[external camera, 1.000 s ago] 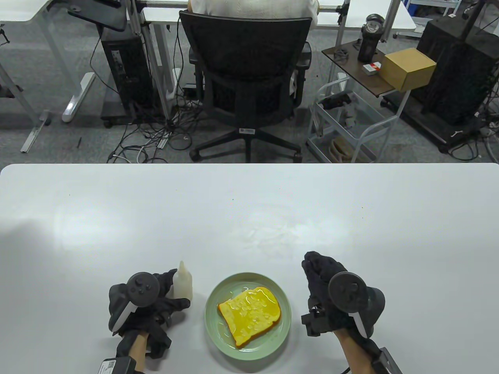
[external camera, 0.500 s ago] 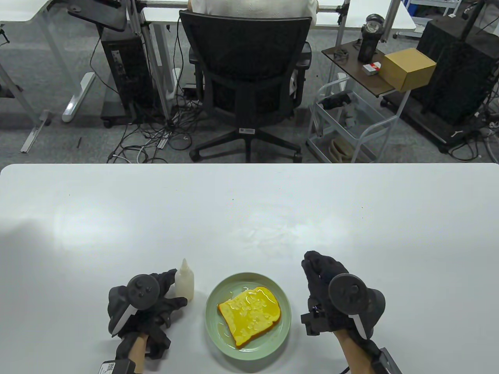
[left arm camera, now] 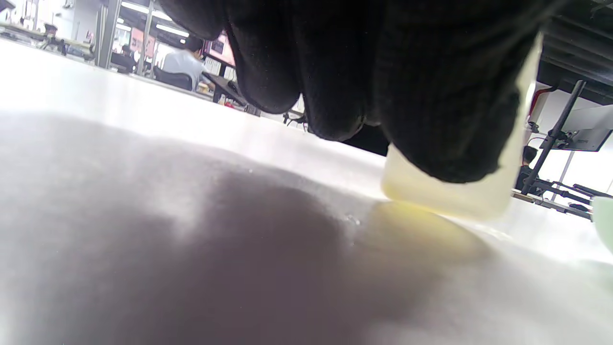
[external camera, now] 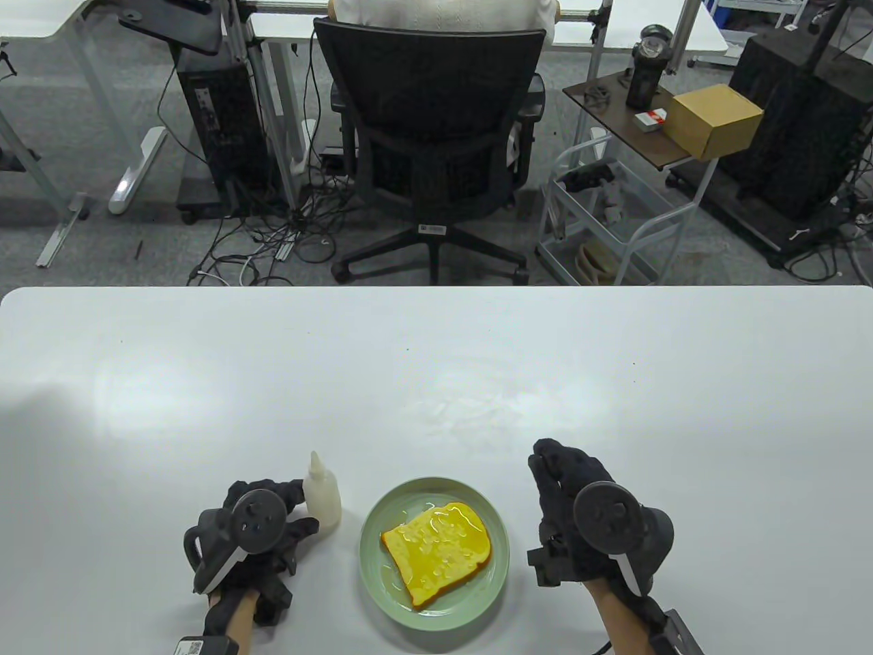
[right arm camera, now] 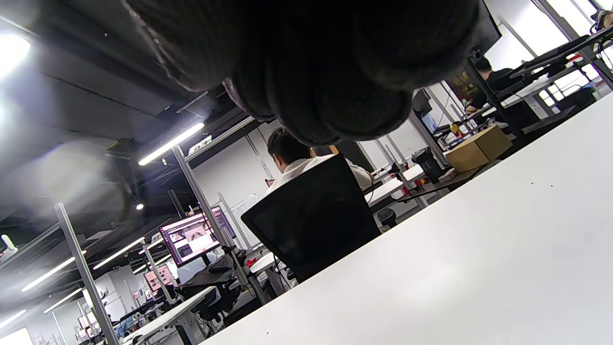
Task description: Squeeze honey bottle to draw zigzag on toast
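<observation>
The honey bottle (external camera: 322, 497), a small translucent squeeze bottle with a pointed nozzle, stands on the table just left of the plate. My left hand (external camera: 293, 508) is at its left side, with fingers and thumb against it. In the left wrist view my fingers (left arm camera: 431, 96) cover most of the bottle (left arm camera: 445, 194), whose base rests on the table. The yellow toast (external camera: 438, 550) lies on the green plate (external camera: 382, 525), its top glossy with honey. My right hand (external camera: 563, 477) rests on its edge right of the plate, empty, fingers loosely curved.
The white table (external camera: 436, 368) stretches far beyond the plate. A faint smear (external camera: 470, 409) marks it behind the plate. A black office chair (external camera: 430, 143) and a small cart (external camera: 614, 218) stand past the far edge.
The bottle went from tilted in my left hand to standing on the table. My left hand slid back and left a little, the thumb pulling away from the bottle's front. The right hand stayed still.
</observation>
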A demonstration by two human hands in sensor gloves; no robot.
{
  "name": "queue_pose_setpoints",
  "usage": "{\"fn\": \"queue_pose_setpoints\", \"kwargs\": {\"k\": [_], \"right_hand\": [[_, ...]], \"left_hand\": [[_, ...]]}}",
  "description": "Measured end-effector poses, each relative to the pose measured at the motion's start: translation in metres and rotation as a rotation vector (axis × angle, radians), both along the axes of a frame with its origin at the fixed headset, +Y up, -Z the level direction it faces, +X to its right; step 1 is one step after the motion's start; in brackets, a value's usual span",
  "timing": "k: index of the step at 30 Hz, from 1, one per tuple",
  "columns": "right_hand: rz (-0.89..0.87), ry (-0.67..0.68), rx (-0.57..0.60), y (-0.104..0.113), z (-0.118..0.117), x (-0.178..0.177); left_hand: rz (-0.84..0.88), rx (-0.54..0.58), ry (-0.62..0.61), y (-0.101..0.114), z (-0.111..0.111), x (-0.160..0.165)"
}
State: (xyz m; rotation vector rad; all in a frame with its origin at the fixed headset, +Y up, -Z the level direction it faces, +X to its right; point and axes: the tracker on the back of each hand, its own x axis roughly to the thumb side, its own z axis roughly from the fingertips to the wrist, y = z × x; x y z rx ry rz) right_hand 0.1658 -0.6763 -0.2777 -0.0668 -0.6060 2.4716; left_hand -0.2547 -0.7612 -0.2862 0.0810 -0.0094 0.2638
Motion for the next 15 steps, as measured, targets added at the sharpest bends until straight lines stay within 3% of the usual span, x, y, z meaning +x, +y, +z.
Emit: {"fn": "queue_pose_setpoints", "kwargs": {"k": [6,15], "right_hand": [[0.02,-0.004,0.014,0.001,0.001,-0.001],[0.023,-0.012,0.028,0.002,0.002,0.0]], "left_hand": [[-0.128,0.072,-0.014,0.004,0.007,0.009],[-0.161,0.093,-0.027,0.004,0.008,0.011]]}}
